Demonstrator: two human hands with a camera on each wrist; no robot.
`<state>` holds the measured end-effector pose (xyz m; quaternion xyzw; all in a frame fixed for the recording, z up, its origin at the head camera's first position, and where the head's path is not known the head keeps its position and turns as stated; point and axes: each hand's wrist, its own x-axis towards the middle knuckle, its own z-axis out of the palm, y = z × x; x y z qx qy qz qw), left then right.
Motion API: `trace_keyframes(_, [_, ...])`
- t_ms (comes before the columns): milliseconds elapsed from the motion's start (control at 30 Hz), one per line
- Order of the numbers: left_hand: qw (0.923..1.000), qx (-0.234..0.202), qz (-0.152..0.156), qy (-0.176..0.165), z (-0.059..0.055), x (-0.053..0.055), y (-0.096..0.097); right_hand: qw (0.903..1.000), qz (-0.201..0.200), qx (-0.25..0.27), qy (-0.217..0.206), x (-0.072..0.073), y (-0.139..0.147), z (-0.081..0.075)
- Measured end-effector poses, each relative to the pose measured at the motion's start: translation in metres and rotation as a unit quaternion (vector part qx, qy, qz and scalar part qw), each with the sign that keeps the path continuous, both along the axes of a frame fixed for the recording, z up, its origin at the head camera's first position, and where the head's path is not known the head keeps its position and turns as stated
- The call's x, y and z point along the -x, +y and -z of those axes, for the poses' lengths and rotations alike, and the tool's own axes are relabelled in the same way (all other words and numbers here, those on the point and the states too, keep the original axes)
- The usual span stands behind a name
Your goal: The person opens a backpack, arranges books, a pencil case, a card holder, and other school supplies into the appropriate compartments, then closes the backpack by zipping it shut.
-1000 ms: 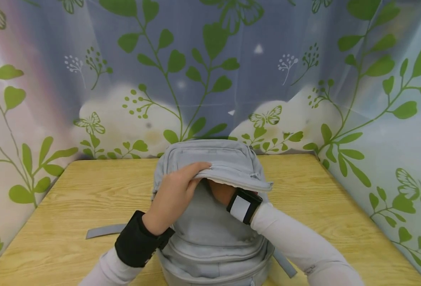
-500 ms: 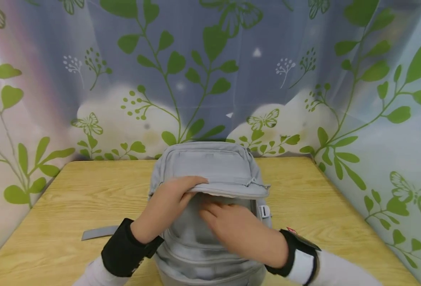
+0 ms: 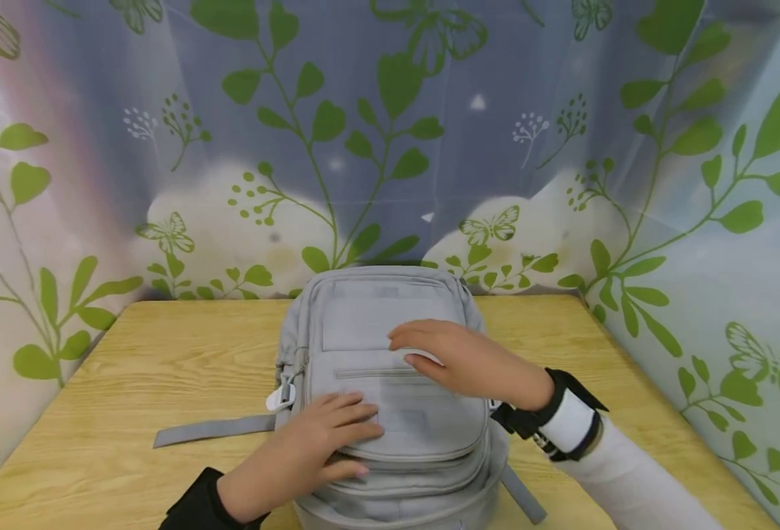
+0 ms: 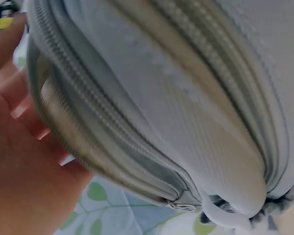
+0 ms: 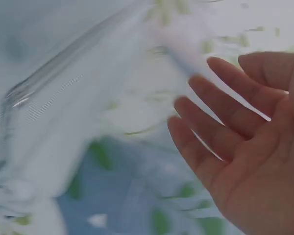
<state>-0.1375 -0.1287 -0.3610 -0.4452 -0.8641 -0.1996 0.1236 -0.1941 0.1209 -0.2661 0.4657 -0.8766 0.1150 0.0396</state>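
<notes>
A light grey backpack [image 3: 357,305] stands on the wooden table, its front flap [image 3: 443,423] hanging down over the front. My left hand [image 3: 310,449] lies with fingers spread against the lower left of that flap. In the left wrist view, the flap's zipper [image 4: 81,81] is parted along the edge, and the fingers of my left hand [image 4: 24,161] lie along its outer side. My right hand [image 3: 476,364] holds nothing and overlaps the right side of the bag. Its loosely extended, separated fingers show in the right wrist view, apart from the pale fabric.
Wood-patterned table top [image 3: 191,361] spreads on both sides of the bag. One grey strap [image 3: 214,430] sticks out to the left, another strap [image 3: 522,493] to the lower right. A leaf-printed curtain [image 3: 363,147] hangs behind and along the sides.
My right hand has come out from under the raised flap and moved up in front of the bag. The flap has dropped, and my left hand has moved lower, letting go of its edge.
</notes>
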Motion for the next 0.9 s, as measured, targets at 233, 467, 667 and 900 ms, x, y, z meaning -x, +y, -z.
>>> trace_keyframes(233, [0.9707,-0.116,-0.195,-0.081,-0.014,0.025,-0.024,0.9961,0.049,-0.059,-0.044,0.063,-0.004,0.038])
trace_keyframes(467, [0.9452,-0.063,-0.270,-0.172,-0.008,0.052,-0.043,0.9814,0.094,-0.100,-0.134,0.082,-0.009,0.049])
trace_keyframes(667, [0.9421,-0.077,-0.292,-0.147,0.003,0.063,-0.039,0.9807,0.105,-0.106,-0.127,0.080,-0.012,0.050])
trace_keyframes(900, [0.9488,-0.059,-0.304,-0.063,0.002,0.055,-0.040,0.9789,0.124,-0.113,-0.117,0.077,-0.013,0.053])
